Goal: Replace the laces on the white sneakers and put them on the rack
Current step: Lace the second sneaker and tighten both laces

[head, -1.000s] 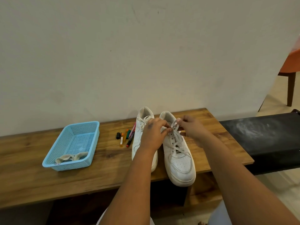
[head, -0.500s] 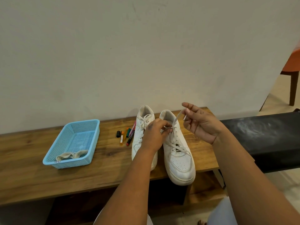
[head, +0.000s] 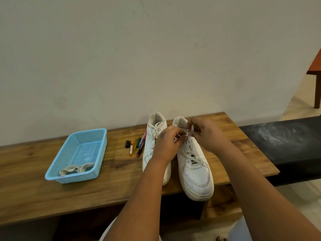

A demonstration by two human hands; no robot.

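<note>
Two white sneakers stand side by side on the wooden bench (head: 52, 193), toes toward me. The left sneaker (head: 152, 145) is laced and partly hidden by my left forearm. The right sneaker (head: 195, 169) has a white lace (head: 192, 129) threaded through its eyelets. My left hand (head: 167, 145) pinches the lace at the upper eyelets. My right hand (head: 206, 134) grips the lace end just above the shoe's tongue, close to my left hand.
A light blue plastic basket (head: 97, 134) on the bench's left holds a bundle of off-white laces (head: 76, 169). Several coloured markers (head: 137, 145) lie beside the left sneaker. A black bench (head: 286, 145) adjoins on the right. A wall rises behind.
My right hand, raised with the lace pulled up half a second ago, has come back down to the top of the right sneaker. My left hand stays at the eyelets.
</note>
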